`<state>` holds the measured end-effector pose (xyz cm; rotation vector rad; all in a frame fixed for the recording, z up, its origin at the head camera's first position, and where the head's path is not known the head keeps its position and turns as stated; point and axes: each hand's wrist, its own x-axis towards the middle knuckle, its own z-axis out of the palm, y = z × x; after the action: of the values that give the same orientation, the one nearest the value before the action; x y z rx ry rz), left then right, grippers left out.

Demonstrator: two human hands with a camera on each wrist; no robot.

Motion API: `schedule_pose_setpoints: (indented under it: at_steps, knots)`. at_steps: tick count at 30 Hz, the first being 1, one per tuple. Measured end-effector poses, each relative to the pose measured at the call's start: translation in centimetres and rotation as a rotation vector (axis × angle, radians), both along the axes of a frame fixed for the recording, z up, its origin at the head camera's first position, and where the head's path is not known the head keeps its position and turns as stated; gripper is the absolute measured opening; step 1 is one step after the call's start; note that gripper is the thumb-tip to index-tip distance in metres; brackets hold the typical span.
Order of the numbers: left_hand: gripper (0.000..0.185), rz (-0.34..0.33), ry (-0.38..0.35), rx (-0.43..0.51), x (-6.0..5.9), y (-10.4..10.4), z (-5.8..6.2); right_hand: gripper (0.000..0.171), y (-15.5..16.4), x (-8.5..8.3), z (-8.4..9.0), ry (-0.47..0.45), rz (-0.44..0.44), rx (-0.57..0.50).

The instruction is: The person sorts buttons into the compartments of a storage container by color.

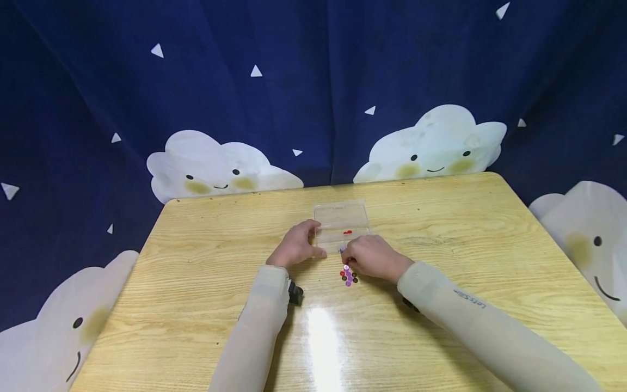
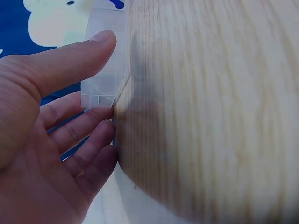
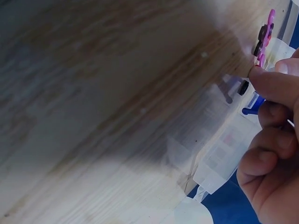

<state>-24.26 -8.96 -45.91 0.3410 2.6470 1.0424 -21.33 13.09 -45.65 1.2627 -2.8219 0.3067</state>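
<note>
A clear plastic compartment box [image 1: 341, 218] lies open on the wooden table [image 1: 441, 228], with a red piece [image 1: 347, 232] in one compartment. My left hand [image 1: 296, 247] grips the box's near left corner; in the left wrist view the thumb [image 2: 70, 58] lies on the box [image 2: 103, 70] and the fingers touch its edge. My right hand [image 1: 372, 257] is at the box's front edge with curled fingers. In the right wrist view its fingertips [image 3: 257, 74] pinch a small black piece [image 3: 243, 87]. A little pile of red, purple and black round pieces [image 1: 348, 276] lies just in front of that hand.
A dark blue curtain with white clouds [image 1: 431, 141] hangs behind and beside the table. Bare wood stretches left, right and toward me. The table's far edge runs just behind the box.
</note>
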Motion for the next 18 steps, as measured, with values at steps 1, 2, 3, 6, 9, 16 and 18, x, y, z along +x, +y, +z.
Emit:
schedule_pose_setpoints:
  at_steps: [1,2,3,6,9,16,18]
  knots:
    - [0.077,-0.001,0.000,0.000,0.00,0.00,-0.01,0.024,0.02,0.02,-0.02,0.005,-0.001,0.001]
    - [0.077,-0.001,0.000,-0.001,0.00,0.01,-0.01,0.023,0.03,0.02,-0.05,0.009,-0.003,0.001]
    - [0.077,-0.001,0.002,-0.002,-0.01,0.02,-0.01,0.023,0.05,0.05,-0.06,0.011,-0.005,0.002]
    - [0.077,-0.003,0.005,-0.004,-0.03,0.04,0.06,0.022,0.04,0.10,-0.02,0.015,-0.015,0.005]
    - [0.077,-0.004,0.004,-0.008,0.03,0.05,0.21,0.022,0.05,0.20,0.06,0.019,-0.028,0.003]
    - [0.077,-0.002,0.000,-0.005,0.12,0.01,0.25,0.025,-0.03,0.09,-0.20,0.020,-0.036,0.006]
    - [0.077,-0.005,0.002,-0.007,0.08,-0.04,0.15,0.023,-0.06,0.04,-0.27,0.018,-0.036,0.005]
